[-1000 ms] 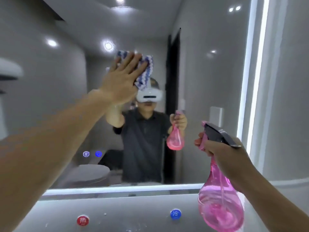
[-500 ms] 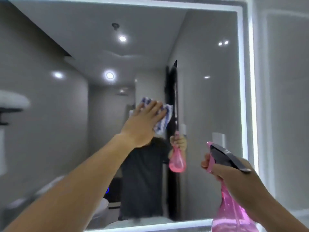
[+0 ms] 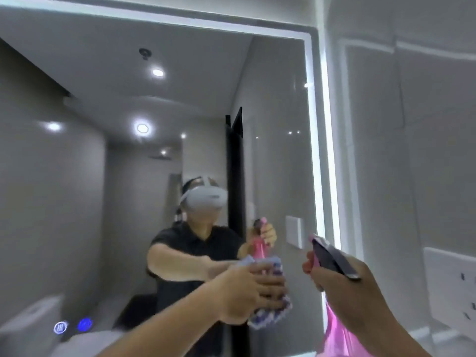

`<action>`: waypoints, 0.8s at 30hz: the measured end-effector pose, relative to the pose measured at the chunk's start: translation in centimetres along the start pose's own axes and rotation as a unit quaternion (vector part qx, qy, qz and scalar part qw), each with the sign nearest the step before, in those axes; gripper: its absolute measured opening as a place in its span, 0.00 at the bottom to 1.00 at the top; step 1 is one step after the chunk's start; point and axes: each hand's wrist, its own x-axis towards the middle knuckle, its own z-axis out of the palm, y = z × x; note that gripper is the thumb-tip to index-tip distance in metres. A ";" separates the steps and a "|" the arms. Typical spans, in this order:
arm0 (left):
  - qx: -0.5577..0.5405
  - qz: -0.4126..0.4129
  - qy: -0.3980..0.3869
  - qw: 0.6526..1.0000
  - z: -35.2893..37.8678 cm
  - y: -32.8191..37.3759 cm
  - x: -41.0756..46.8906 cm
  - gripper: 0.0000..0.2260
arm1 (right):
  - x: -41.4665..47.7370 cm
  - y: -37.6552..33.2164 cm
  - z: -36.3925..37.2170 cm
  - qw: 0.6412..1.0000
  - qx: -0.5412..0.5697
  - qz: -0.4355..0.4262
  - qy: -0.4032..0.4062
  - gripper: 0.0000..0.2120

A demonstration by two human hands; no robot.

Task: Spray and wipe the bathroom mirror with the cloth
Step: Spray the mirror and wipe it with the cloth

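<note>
Down and right since half a second ago: the left hand [image 3: 253, 292] and cloth [image 3: 274, 314] drop from mid-glass to the lower right part of the mirror [image 3: 278, 124], uncovering the reflected white headset [image 3: 206, 199].

Cloth: blue-and-white striped, bunched, flat against the glass under the left hand. Only its right and bottom edges show past the fingers; the rest is hidden. Motion blur softens the pattern.

Left hand: fingers laid roughly straight and close together across the cloth, pointing right, pressing it to the mirror. Thumb hard to make out. Forearm runs in from the bottom left edge.

Right hand [image 3: 342, 287]: just right of the cloth, apart from it, fingers wrapped around the neck of the pink spray bottle [image 3: 337, 338]. Dark trigger head [image 3: 332, 258] sticks up above the knuckles, angled toward the glass. Whether a finger rests on the trigger, cannot tell. Bottle body mostly covered by the hand and cut off at the bottom edge.

Surroundings: lit strip [image 3: 318, 150] runs along the mirror's top and right edge. Two glowing touch icons [image 3: 72, 325] sit at lower left, symbols blurred. Grey panelled wall [image 3: 412, 150] lies to the right.
</note>
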 end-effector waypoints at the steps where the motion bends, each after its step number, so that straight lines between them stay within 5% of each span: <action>1: 0.024 -0.020 0.025 0.999 -2.0 -0.4 1.9 0.23 | 0.5 -0.4 -0.6 1.000 0.010 -0.011 0.009 0.06; 5: 0.340 -0.094 0.167 0.921 -12.7 -1.1 8.9 0.26 | 1.6 -1.9 -2.2 0.999 0.042 -0.032 0.016 0.08; 8: 0.344 -0.181 0.187 0.902 -10.6 -0.3 10.2 0.28 | 2.0 -1.9 -3.0 0.998 0.057 -0.025 0.020 0.07; 12: 0.359 0.013 0.059 0.931 -1.7 2.8 10.1 0.25 | 2.1 -1.2 -2.9 0.999 0.046 -0.025 -0.007 0.10; 14: 0.399 0.030 0.054 0.915 -2.8 2.9 10.4 0.23 | 2.3 -0.9 -2.9 0.999 0.035 -0.032 -0.014 0.12; 17: 0.451 -0.057 0.097 0.885 -8.7 0.0 11.5 0.28 | 2.5 -1.1 -3.0 0.998 0.038 -0.049 -0.025 0.08; 21: 0.384 -0.223 0.196 0.874 -16.3 -3.6 9.7 0.28 | 1.9 -2.0 -2.9 0.997 0.046 -0.047 -0.048 0.06; 24: 0.374 -0.198 0.243 0.873 -12.0 -2.8 7.9 0.28 | 1.5 -2.2 -1.8 0.996 0.061 -0.030 -0.051 0.11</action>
